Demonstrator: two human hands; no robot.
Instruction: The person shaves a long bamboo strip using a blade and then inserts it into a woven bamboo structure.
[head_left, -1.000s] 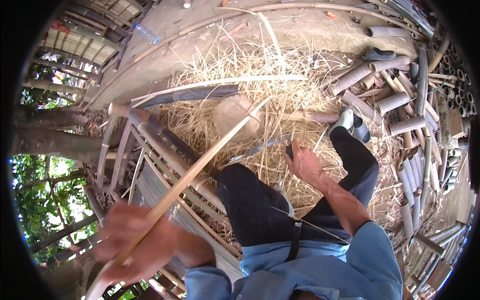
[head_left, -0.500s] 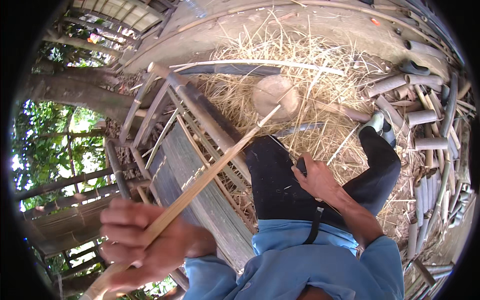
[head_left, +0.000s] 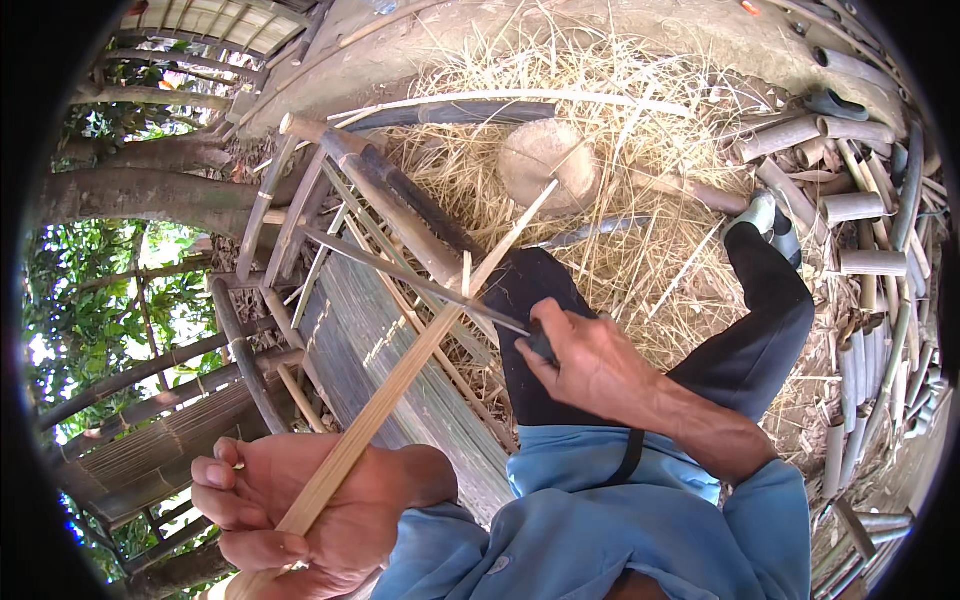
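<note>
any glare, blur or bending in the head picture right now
Head view: daylight blows out to white among the leaves at left; head view: bamboo poles near the right rim look bowed, probably by the fisheye lens; head view: the left hand, right hand and bamboo strip look fairly sharp.

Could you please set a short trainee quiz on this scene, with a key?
1. True or false: the right hand grips the dark handle of a long-bladed knife.
2. Across whose palm does the pale strip lie: A, the left hand; B, the right hand; C, neither?
3. In one word, what shape is the top of the pale block amid the loose shavings?
Key: 1 true; 2 A; 3 round.
</note>
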